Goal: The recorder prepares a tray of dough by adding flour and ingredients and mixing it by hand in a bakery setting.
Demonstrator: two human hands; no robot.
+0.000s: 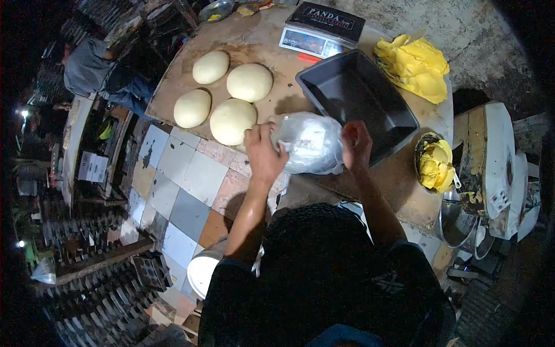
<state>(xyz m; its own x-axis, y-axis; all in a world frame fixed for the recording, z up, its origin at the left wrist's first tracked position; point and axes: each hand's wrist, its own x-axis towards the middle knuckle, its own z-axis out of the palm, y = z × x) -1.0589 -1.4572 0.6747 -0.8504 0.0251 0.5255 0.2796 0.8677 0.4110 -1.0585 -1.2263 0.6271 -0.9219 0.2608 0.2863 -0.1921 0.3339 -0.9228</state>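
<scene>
A clear, crumpled plastic bag (pixel 312 144) lies at the table's near edge between my hands, catching bright light; its contents cannot be made out. My left hand (pixel 266 153) holds its left side with bent fingers, close beside a smooth, pale dough ball (pixel 233 121). At the opposite side, my right hand (pixel 356 144) is curled, its fingers closed on the bag's edge. More dough balls (pixel 250 82) sit farther left, several in all. Just beyond the bag is a dark rectangular tub (pixel 352 72) with nothing visible inside.
A digital scale (pixel 321 29) stands at the far side. Yellow spread is heaped in a mound (pixel 413 66) at the far right and fills a bowl (pixel 436 165) nearer me. A white bucket (pixel 203 274) is below left on the tiles. Another person (pixel 95 69) is at far left.
</scene>
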